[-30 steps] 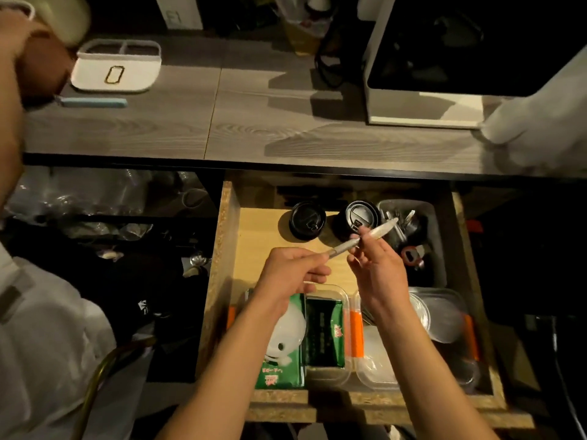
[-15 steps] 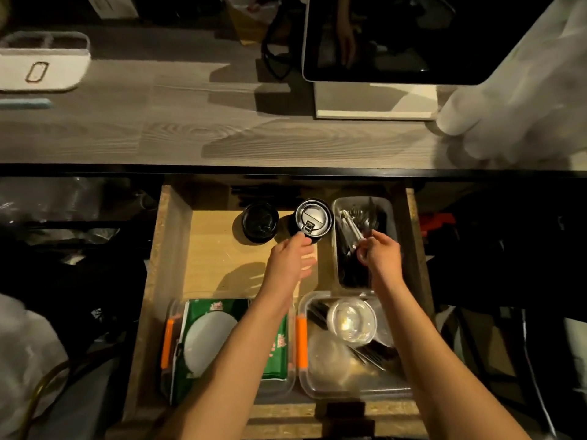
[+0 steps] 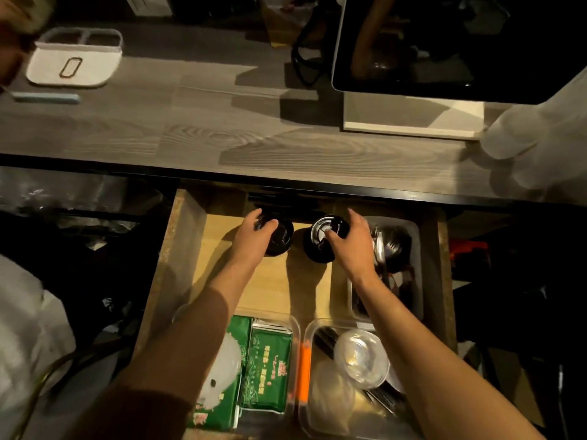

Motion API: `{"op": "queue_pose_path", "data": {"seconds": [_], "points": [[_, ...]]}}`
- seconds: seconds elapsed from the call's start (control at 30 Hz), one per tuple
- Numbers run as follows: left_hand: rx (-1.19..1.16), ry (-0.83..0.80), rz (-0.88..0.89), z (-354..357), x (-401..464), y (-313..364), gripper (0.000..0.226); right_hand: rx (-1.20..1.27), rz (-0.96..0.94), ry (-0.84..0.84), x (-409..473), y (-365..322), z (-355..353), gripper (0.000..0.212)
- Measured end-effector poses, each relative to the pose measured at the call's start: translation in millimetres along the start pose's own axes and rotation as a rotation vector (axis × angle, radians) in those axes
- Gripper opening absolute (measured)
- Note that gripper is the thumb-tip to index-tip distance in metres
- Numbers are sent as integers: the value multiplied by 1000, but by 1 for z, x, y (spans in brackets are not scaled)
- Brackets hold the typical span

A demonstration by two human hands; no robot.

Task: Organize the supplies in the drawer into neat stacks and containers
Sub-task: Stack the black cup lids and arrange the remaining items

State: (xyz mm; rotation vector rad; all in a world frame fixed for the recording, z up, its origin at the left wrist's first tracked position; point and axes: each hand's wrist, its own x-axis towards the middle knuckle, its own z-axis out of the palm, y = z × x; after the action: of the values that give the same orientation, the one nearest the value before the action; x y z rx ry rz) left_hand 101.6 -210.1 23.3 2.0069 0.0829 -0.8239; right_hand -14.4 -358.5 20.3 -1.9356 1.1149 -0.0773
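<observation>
The wooden drawer [image 3: 190,249] stands pulled out below the counter. At its back are two stacks of black cup lids. My left hand [image 3: 254,233] grips the left lid stack [image 3: 282,236] from above. My right hand [image 3: 352,239] curls round the right lid stack [image 3: 317,246], whose top lid shows a silvery sheen. A clear bin of cutlery [image 3: 400,249] sits right of my right hand. At the drawer's front, one clear container holds green packets [image 3: 266,369] and another holds clear plastic lids [image 3: 359,357].
The grey wood counter [image 3: 190,138] runs above the drawer, bearing a white divided tray [image 3: 73,65], a pale blue pen [image 3: 47,97] and a screen on a white stand [image 3: 409,122]. Clear cups [image 3: 524,154] lie at the right. A person in white [image 3: 25,312] sits at left.
The white utensil held a second ago is no longer in my hands. My right hand left the cutlery bin and both hands moved back onto the two black lid stacks.
</observation>
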Motion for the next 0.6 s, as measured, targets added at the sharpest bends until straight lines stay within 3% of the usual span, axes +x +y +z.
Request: {"op": "queue_pose_path", "data": {"seconds": [0.2, 0.43, 0.53, 0.6], "points": [[142, -128, 1, -10, 45, -16, 65, -33, 95, -144, 24, 4, 17, 69], [352, -188, 15, -10, 77, -26, 65, 357, 322, -140, 21, 27, 48, 66], [464, -193, 44, -12, 84, -28, 63, 550, 429, -138, 23, 33, 58, 42], [443, -181, 34, -14, 86, -35, 61, 551, 447, -146, 21, 35, 63, 29]]}}
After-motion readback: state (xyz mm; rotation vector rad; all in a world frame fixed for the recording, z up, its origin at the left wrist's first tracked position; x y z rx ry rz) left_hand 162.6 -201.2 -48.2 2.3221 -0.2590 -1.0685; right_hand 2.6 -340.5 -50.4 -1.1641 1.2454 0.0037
